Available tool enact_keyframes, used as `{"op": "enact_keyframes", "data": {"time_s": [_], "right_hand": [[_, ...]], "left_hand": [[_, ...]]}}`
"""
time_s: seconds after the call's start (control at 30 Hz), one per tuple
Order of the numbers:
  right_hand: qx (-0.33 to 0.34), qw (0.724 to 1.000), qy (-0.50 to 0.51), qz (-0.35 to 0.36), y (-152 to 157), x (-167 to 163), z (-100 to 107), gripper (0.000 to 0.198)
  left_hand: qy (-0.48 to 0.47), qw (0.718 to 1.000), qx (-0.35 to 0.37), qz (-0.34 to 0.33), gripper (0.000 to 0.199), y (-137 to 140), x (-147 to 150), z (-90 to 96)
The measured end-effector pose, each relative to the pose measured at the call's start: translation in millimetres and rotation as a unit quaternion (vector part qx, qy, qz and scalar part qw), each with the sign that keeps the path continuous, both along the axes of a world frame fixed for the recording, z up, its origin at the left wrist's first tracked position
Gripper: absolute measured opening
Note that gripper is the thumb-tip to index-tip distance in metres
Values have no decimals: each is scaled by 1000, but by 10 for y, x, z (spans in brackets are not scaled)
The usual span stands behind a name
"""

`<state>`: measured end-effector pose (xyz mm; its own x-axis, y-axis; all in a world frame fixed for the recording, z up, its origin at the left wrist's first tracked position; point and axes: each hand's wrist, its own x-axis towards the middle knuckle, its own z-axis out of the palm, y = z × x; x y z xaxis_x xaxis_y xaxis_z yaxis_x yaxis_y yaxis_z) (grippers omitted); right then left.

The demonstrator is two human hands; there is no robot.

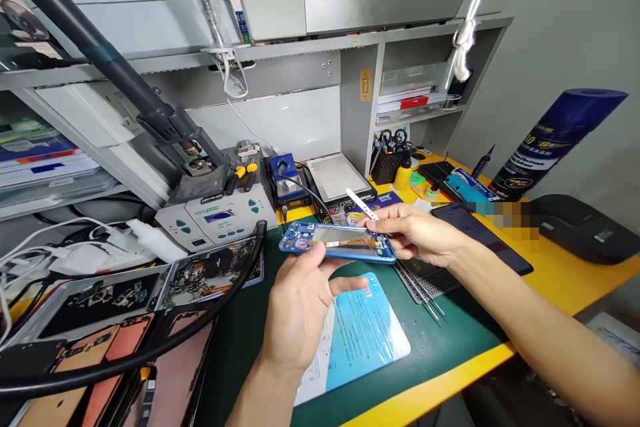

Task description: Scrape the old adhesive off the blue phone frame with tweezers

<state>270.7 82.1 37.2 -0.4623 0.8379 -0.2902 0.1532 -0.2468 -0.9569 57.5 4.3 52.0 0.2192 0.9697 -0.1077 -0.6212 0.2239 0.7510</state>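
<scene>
An opened phone with a blue frame [336,252] is held level above the mat, its inside facing up. A battery bay, an orange flex cable and small boards show in it. My left hand [303,297] grips the near left edge, thumb on top and a finger stretched out below. The far right end is pinched by my right hand [413,233]. A white strip with holes [361,203] juts up beside the right fingers; whether they hold it I cannot tell. Beneath lies a blue and white printed packet [367,337]. Tweezers [425,293] rest under my right forearm.
A green mat [240,360] covers the yellow bench [560,280]. Opened phones and back covers [110,373] are stacked left, with a black hose [200,320] across them. A grey station [215,213] stands behind. A dark phone [483,240] and a blue spray can [550,140] are right.
</scene>
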Motion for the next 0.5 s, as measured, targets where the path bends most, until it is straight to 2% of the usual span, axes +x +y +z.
{"op": "enact_keyframes", "data": {"time_s": [0.07,0.2,0.5], "right_hand": [[-36,999,17,3,25,9,-27,35],[-80,995,49,18,53,5,-54,36],[-111,990,85,32,63,-24,-96,36]], "left_hand": [[24,999,18,13,16,-9,14,-30],[74,995,35,61,27,-2,25,-120],[106,990,55,80,33,0,50,-131]]}}
